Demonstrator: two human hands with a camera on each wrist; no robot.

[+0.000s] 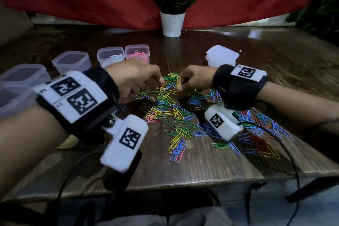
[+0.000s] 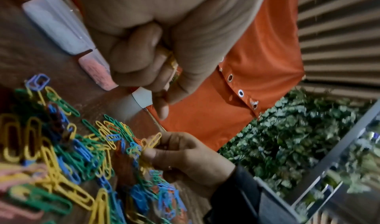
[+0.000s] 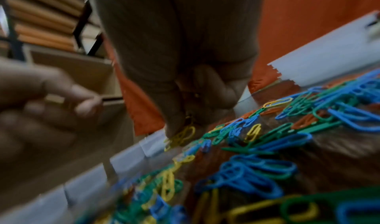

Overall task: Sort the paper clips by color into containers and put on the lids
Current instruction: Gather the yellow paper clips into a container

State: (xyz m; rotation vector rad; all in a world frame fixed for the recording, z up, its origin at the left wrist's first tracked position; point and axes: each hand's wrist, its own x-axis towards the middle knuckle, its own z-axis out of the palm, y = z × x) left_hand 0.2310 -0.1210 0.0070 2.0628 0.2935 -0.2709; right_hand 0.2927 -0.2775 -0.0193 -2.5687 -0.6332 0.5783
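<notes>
Near the front edge of the tabletop (image 1: 201, 167) lies the loose fringe of the paper clips (image 1: 176, 115): blue, yellow, green, a few red and pink, far too many and too tangled to count. The heap thickens toward the middle, and both hands are in it there. The right hand (image 1: 194, 79) pinches a yellow clip (image 1: 178, 81) between thumb and forefinger, its long axis standing nearly upright off the wood. The left hand (image 1: 135, 77) has its fingers curled round a small bunch of yellow clips, forefinger reaching down into the heap; the left wrist view shows yellow wire inside the fist.

Yellow looks to be the colour being gathered. The next loose yellow ones lie just toward the front edge from both sets of fingers, about midway between the hands, slightly nearer the left.

Farther back along the left side stand five containers: three empty ones, one (image 1: 71, 60) of them toward the middle, then one with white clips (image 1: 111, 57) and one with pink clips (image 1: 137, 53). A stack of lids (image 1: 222, 56) sits toward the back right; I can't count them. No lid is on yet. A potted plant (image 1: 173, 5) stands at the back edge
</notes>
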